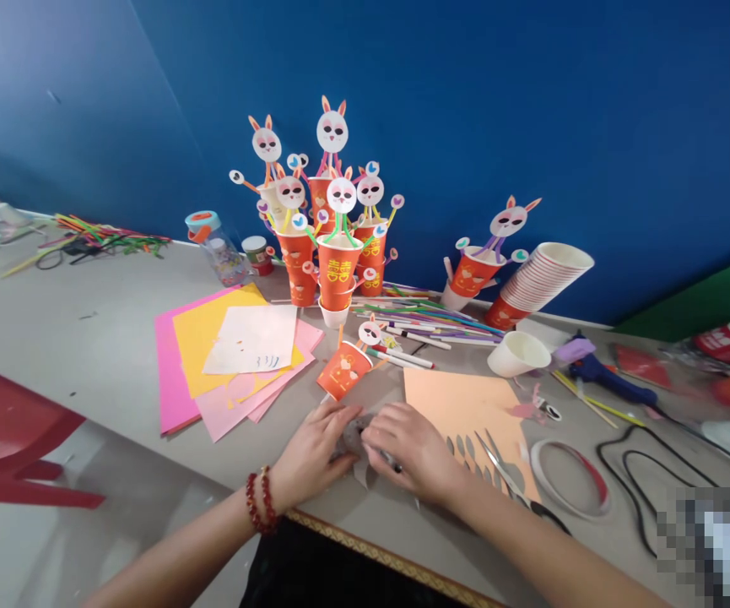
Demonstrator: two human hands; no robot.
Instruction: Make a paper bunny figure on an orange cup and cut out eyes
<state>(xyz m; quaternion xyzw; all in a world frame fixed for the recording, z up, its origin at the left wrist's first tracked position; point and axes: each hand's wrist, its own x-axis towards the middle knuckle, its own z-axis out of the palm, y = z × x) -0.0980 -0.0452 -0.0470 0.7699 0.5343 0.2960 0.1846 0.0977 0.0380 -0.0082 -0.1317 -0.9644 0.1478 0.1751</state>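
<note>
Close to the table's near edge, my left hand curls its fingers and thumb around a small greyish, thin-looking piece, blurred and partly covered. Opposite it, my right hand is closed, its fingertips meeting the same piece; a dark, shiny bit shows under its fingers, too hidden to name. Just beyond both hands a red paper cup leans, with a white rabbit face on top. To the right, scissors lie partly over an orange paper sheet with several cut-out holes.
Stacked rabbit cups stand along the blue wall, with a leaning cup stack farther right. Coloured sheets lie left. Markers, a white cup, a blue glue gun, a tape roll and black cable surround the work area.
</note>
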